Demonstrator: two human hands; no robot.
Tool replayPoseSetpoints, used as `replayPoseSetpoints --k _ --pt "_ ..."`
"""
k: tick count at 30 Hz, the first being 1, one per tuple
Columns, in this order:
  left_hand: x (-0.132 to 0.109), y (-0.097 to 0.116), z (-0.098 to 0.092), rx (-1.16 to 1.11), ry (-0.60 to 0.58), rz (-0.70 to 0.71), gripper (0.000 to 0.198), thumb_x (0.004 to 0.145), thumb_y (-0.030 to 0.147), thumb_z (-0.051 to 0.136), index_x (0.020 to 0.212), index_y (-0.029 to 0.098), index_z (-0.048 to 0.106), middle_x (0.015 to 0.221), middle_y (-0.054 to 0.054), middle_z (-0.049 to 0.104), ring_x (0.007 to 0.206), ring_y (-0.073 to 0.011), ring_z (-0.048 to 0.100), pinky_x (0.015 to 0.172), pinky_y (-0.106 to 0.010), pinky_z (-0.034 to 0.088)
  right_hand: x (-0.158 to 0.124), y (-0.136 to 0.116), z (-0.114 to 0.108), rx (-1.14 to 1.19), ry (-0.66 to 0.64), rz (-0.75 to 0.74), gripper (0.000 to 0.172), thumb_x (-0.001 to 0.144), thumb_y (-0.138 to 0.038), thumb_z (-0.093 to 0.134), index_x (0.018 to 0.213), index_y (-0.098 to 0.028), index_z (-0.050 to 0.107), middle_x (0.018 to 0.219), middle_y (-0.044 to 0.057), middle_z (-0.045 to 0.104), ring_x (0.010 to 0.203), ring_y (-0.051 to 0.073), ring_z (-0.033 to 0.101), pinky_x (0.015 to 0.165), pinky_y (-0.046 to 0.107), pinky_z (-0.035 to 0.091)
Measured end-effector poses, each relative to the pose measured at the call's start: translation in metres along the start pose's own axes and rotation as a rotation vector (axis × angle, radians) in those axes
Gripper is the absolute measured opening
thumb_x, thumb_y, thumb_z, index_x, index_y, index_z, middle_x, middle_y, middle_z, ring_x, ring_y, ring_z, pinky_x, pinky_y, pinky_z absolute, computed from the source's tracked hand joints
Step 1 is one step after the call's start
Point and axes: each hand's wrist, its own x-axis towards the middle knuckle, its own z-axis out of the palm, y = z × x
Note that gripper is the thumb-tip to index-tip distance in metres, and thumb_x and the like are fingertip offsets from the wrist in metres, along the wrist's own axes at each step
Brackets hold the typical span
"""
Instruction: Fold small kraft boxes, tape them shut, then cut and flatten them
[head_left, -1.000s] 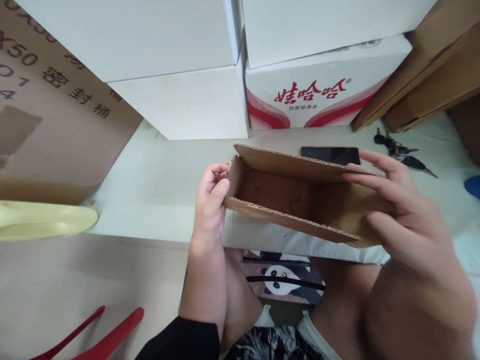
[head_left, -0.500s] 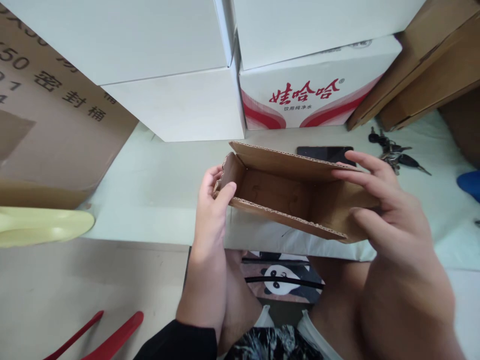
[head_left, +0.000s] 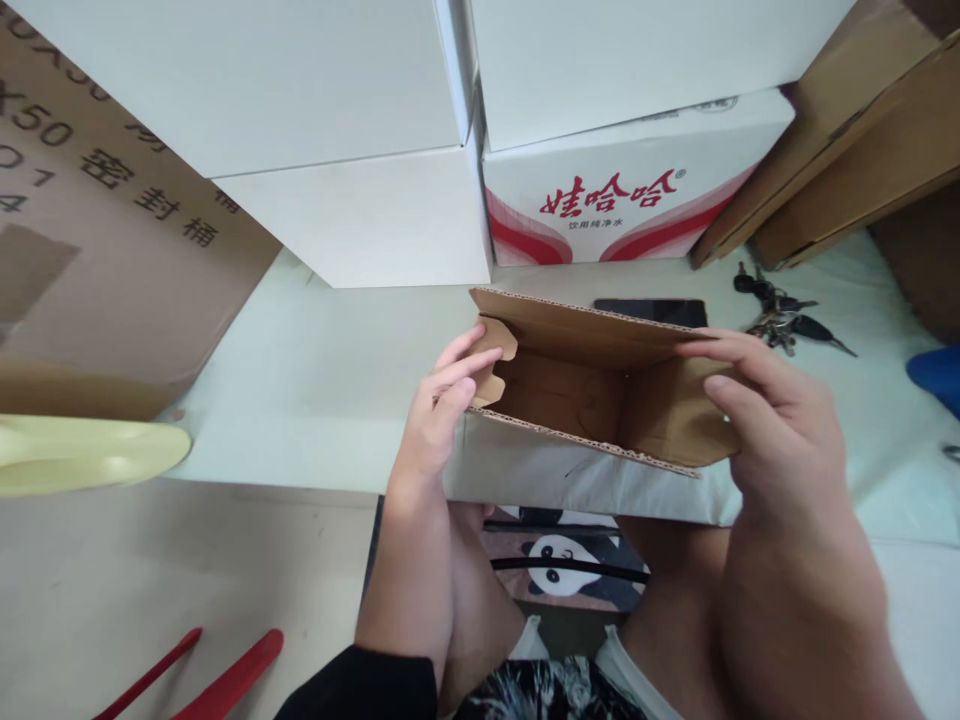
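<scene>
A small brown cardboard box (head_left: 592, 330) is held up over the table's near edge, its open side facing me and nothing visible inside. At its left end, my left hand (head_left: 439, 400) presses the short end flap (head_left: 495, 345) inward, fingers on top and thumb at the near corner. My right hand (head_left: 772, 400) grips the right end, with the thumb inside the wall and the fingers along the far panel's edge. The box's underside is hidden.
Behind the box, a black phone (head_left: 649, 312) and a bunch of keys (head_left: 780, 310) lie on the pale-covered table (head_left: 322, 400). White cartons (head_left: 615, 200) stand at the back, a large brown carton (head_left: 112, 250) at left. A panda-print bag (head_left: 562, 565) is below.
My left hand has shifted its fingers onto the left end and folded the end flap into the box. My right fingers have come closer to the box's edge.
</scene>
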Motion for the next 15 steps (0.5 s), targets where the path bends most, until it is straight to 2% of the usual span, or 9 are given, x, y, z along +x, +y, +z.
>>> replayPoseSetpoints --k 3,6,9,12,15 --pt "0.002 -0.003 -0.003 0.002 -0.043 0.036 0.054 0.089 0.065 0.061 0.121 0.026 0.081 0.158 -0.009 0.056 0.155 -0.0405 0.038 0.13 -0.061 0.025 0.0 0.006 0.001 0.067 0.048 0.12 0.021 0.082 -0.032 0.064 0.093 -0.028 0.081 0.111 0.004 0.079 0.117 0.03 0.069 0.111 0.051 0.045" --pt "0.001 -0.002 -0.011 0.039 -0.173 0.078 0.057 0.088 0.065 0.063 0.13 0.029 0.076 0.163 -0.008 0.049 0.158 -0.0407 0.032 0.132 -0.058 0.021 -0.001 0.01 0.0 0.121 0.039 0.069 0.023 0.079 -0.031 0.065 0.094 -0.03 0.082 0.115 0.003 0.078 0.121 0.031 0.067 0.112 0.05 0.044" --pt "-0.002 0.001 -0.02 0.095 -0.288 0.091 0.061 0.088 0.066 0.063 0.138 0.033 0.071 0.169 -0.005 0.042 0.161 -0.0403 0.025 0.133 -0.057 0.015 0.001 0.009 -0.006 0.158 -0.03 0.018 0.03 0.076 -0.029 0.064 0.099 -0.031 0.083 0.121 0.003 0.077 0.125 0.031 0.064 0.113 0.051 0.043" --pt "-0.004 0.004 -0.022 0.125 -0.35 0.096 0.062 0.089 0.065 0.063 0.143 0.035 0.066 0.172 -0.003 0.036 0.163 -0.0401 0.02 0.134 -0.059 0.011 0.004 0.01 -0.013 0.154 -0.069 0.002 0.029 0.075 -0.029 0.061 0.091 -0.029 0.084 0.112 0.007 0.079 0.112 0.032 0.068 0.103 0.053 0.049" --pt "-0.004 0.004 -0.02 0.136 -0.372 0.101 0.062 0.09 0.065 0.062 0.145 0.035 0.064 0.173 -0.003 0.032 0.163 -0.0403 0.017 0.133 -0.06 0.01 0.005 0.017 -0.018 0.111 -0.076 -0.07 0.032 0.081 -0.037 0.055 0.089 -0.028 0.084 0.109 0.01 0.078 0.103 0.033 0.069 0.09 0.054 0.052"
